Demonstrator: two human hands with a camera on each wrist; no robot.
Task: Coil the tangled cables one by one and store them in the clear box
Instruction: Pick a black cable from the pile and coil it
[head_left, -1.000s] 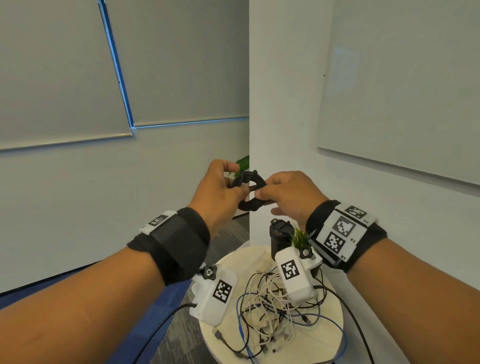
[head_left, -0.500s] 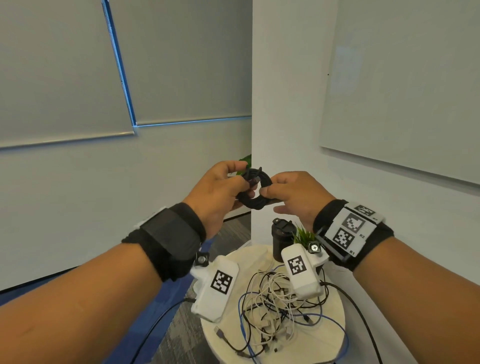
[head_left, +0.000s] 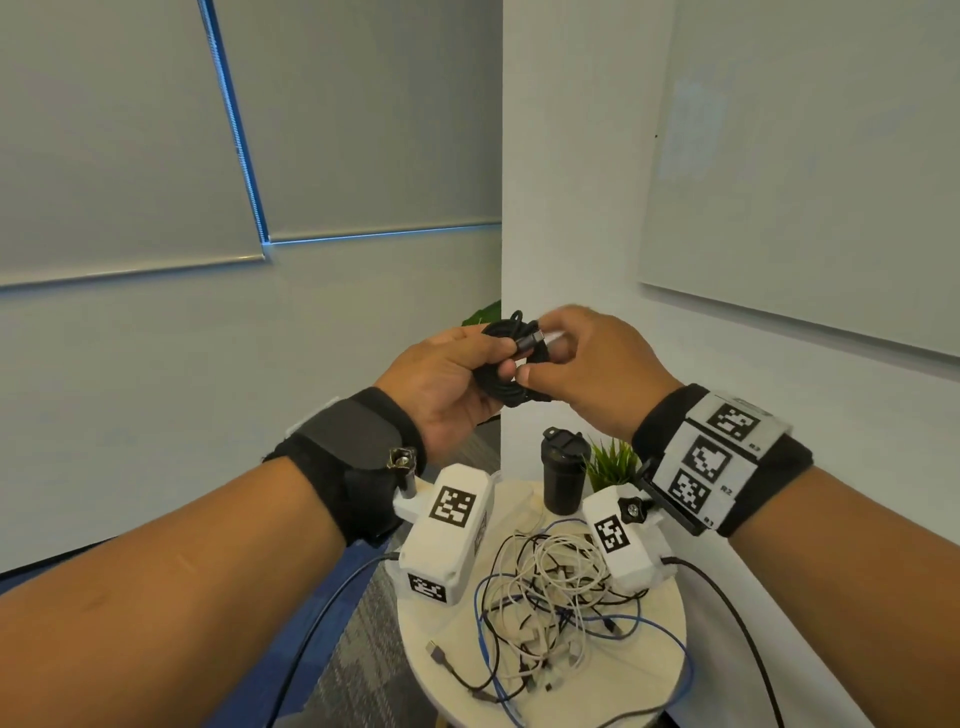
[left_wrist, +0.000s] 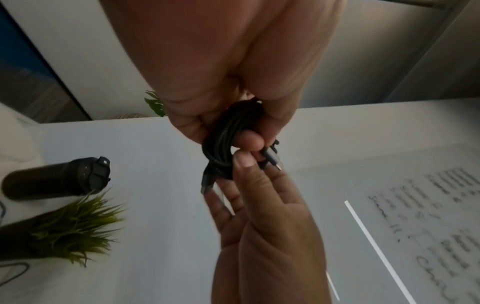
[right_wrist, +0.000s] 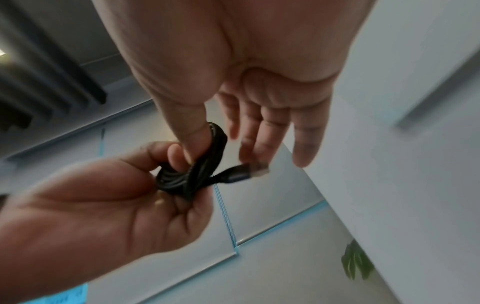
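Holding a black coiled cable (head_left: 511, 364) up in front of me, my left hand (head_left: 447, 379) has its thumb and fingers curled round the bundle, well above the round white table (head_left: 660, 670). My right hand (head_left: 597, 374) meets it from the other side: the thumb presses the coil against the left fingers, while the other fingers (right_wrist: 306, 144) spread out fairly straight, and through the motion blur I cannot tell whether they touch the loose metal plug (head_left: 535, 340) sticking out of the coil. How many loops the bundle has is hard to make out, since both hands cover much of it. Below, a tangle of white, black and blue cables (head_left: 550, 592) lies on the tabletop, partly hidden by the two white camera units (head_left: 452, 530) on my wrists. A dark lidded bottle (head_left: 563, 473) stands at the table's far edge, just beside a small green plant (head_left: 610, 462) whose pot is hidden behind my right wrist gear. Writing on the wall board (left_wrist: 428, 216) in the left wrist view is too smeared to read.
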